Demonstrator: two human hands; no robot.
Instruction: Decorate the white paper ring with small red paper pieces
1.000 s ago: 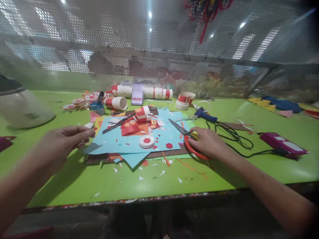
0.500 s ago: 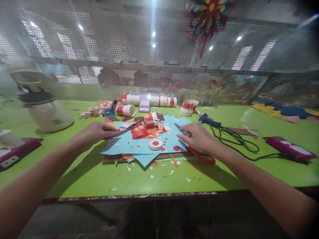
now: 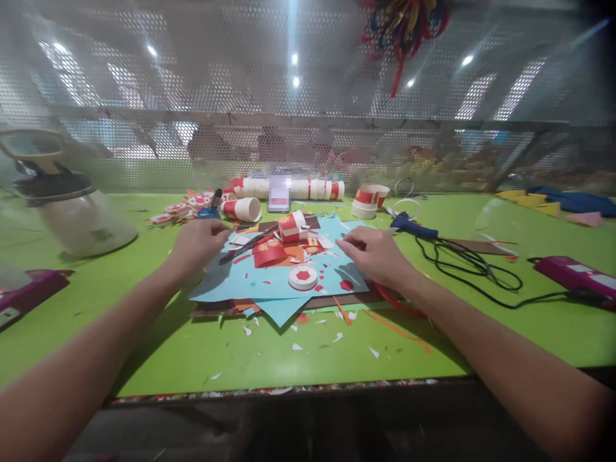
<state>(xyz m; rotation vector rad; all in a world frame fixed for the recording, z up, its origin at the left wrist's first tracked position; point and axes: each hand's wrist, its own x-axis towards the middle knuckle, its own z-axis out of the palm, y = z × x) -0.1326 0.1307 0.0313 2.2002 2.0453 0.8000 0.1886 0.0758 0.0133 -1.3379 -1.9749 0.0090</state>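
Note:
My left hand (image 3: 199,247) is above the upper left edge of a light blue sheet (image 3: 240,285), its fingers bunched together; anything in them is hidden. Over the sheet's right side, my right hand (image 3: 378,256) is loosely bent, fingers apart, with nothing visible in it. Beneath its wrist curves a red handle-like loop (image 3: 397,303), partly covered. On the sheet lie a white disc with a red pattern (image 3: 303,277), a cut red-and-white paper cup (image 3: 291,227), a curved red piece (image 3: 268,253), a long dark strip-like thing (image 3: 257,240) and small scraps.
A blue glue gun (image 3: 414,226) with a black cord lies right, near a purple power strip (image 3: 575,276). Behind are joined cups (image 3: 308,188), a phone (image 3: 280,192) and patterned discs (image 3: 185,208). A large bottle (image 3: 81,215) stands left. Scraps litter the green table (image 3: 168,362).
My left hand has risen away from the sheet's left edge. My right hand has shifted slightly, and the dark blades seen by its fingers no longer show. The view has tilted a little.

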